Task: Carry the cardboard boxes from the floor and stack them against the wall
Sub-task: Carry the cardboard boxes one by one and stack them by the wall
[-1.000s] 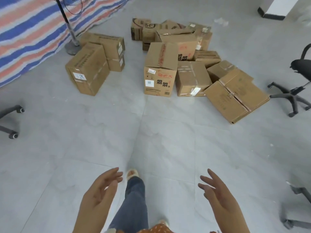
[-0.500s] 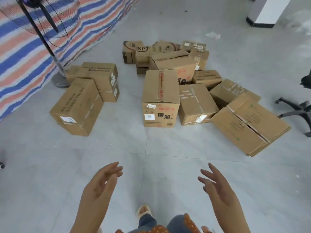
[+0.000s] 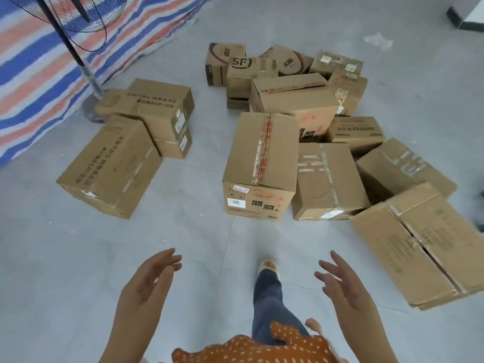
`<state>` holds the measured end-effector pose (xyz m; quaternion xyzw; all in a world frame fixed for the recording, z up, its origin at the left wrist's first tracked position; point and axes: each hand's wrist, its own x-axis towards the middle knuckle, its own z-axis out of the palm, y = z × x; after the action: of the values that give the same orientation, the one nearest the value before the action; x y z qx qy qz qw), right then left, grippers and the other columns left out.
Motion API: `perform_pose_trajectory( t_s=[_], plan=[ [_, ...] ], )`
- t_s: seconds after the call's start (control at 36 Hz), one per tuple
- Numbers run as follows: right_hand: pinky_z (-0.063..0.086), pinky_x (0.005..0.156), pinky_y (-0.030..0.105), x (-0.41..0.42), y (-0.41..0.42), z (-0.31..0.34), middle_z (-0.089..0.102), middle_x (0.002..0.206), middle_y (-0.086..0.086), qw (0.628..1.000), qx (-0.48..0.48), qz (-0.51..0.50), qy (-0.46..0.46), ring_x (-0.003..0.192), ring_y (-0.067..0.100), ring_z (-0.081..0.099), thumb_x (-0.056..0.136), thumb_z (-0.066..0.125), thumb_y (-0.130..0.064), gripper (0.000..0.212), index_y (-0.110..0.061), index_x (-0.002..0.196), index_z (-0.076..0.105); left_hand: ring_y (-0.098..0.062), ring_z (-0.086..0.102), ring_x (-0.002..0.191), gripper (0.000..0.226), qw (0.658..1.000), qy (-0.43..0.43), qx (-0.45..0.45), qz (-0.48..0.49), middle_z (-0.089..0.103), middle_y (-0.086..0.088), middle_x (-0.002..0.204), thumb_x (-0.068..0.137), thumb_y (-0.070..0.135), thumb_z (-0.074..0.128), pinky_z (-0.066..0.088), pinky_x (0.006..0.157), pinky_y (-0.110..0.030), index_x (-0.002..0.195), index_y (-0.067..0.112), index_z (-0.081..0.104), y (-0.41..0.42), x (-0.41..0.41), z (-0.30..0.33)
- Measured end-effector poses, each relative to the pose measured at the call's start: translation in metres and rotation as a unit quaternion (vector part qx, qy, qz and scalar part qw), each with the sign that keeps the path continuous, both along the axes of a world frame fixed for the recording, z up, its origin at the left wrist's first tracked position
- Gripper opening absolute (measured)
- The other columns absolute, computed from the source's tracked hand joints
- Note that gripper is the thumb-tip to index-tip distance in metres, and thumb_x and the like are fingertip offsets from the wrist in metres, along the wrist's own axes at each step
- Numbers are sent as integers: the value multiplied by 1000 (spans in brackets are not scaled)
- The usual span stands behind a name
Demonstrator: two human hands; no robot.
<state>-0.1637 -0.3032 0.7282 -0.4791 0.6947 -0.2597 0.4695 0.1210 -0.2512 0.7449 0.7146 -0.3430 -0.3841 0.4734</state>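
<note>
Several brown cardboard boxes lie scattered on the grey tiled floor ahead. Nearest the middle stands a tall box (image 3: 262, 163) sealed with red tape, a taped box (image 3: 327, 179) beside it on the right. A large flat box (image 3: 424, 244) lies tilted at the right. On the left, a long box (image 3: 112, 166) rests in front of two stacked boxes (image 3: 157, 111). My left hand (image 3: 146, 286) and my right hand (image 3: 343, 286) are held out, palms facing each other, fingers straight, holding nothing, well short of the boxes.
A striped blue, red and white tarp (image 3: 39, 61) covers the left side. A standing fan's pole (image 3: 70, 48) and round base (image 3: 90, 107) stand by it, behind the left boxes. A white pillar base (image 3: 468, 14) is at the far right. My leg (image 3: 267, 292) steps forward between my hands.
I have walked closer, so the boxes loom larger and nearer. My hands stay raised and spread as before. The office chairs have slid out of sight.
</note>
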Motion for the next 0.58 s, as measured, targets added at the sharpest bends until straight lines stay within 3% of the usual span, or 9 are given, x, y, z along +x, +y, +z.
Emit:
perform_pose_trajectory(
  t_s=[0.08,0.17,0.19,0.28,0.36,0.44,0.47,0.53,0.58],
  plan=[
    [43,106,43,-19,-67,5,55,131,-8,1000,-1,8,6,114,19,59,84,46,-44,37,-46,121,39,-6,67,94,24,1000,8,12,17,72,12,99,92,7,60,49,95,-40,104,26,67,-55,-14,-3],
    [44,105,44,-42,-128,13,58,127,-13,1000,-13,16,9,112,15,60,66,45,-80,56,-54,115,40,-6,67,95,26,1000,-9,28,0,72,14,98,92,6,61,51,87,-21,102,28,68,-112,-20,-3],
    [44,104,44,-50,-148,12,58,123,-16,999,-17,22,19,111,13,60,65,46,-81,56,-56,115,40,-5,67,94,27,999,-18,33,-5,72,16,97,92,4,58,50,84,-14,103,27,67,-130,-20,-3],
    [44,103,39,-71,-211,5,59,120,-15,997,3,55,45,113,15,59,78,46,-51,43,-49,120,43,1,66,91,26,998,-40,57,-3,71,19,98,93,5,55,47,78,-4,106,26,65,-185,-16,-15],
    [44,100,35,-77,-253,0,60,118,-17,996,-2,69,57,113,15,59,79,45,-49,48,-41,126,41,2,67,88,26,998,-24,64,4,71,17,97,94,5,54,48,78,-5,105,26,65,-219,-12,-24],
    [46,98,36,-77,-315,-38,59,112,-30,996,2,66,65,107,8,59,69,43,-83,59,-52,119,42,0,66,90,27,995,-28,97,-13,70,18,97,95,7,54,52,83,-15,103,30,64,-274,-6,-61],
    [46,97,36,-77,-333,-58,58,111,-30,995,14,65,70,106,7,59,68,44,-86,60,-53,118,42,-1,66,91,27,993,-27,113,-24,70,18,96,95,7,53,51,85,-21,103,31,63,-292,-3,-78],
    [47,100,43,-74,-365,-105,61,111,-21,995,46,47,70,107,13,60,87,53,-57,38,-45,123,45,-9,67,93,25,988,-19,150,-39,72,10,94,95,8,53,49,92,-31,103,29,63,-327,2,-120],
    [44,103,49,-70,-393,-163,62,114,-8,995,67,38,64,110,17,59,96,50,-29,37,-32,133,47,-21,65,102,21,984,-4,174,-43,70,-1,103,96,10,52,47,98,-39,107,24,62,-362,7,-171]
  ],
)
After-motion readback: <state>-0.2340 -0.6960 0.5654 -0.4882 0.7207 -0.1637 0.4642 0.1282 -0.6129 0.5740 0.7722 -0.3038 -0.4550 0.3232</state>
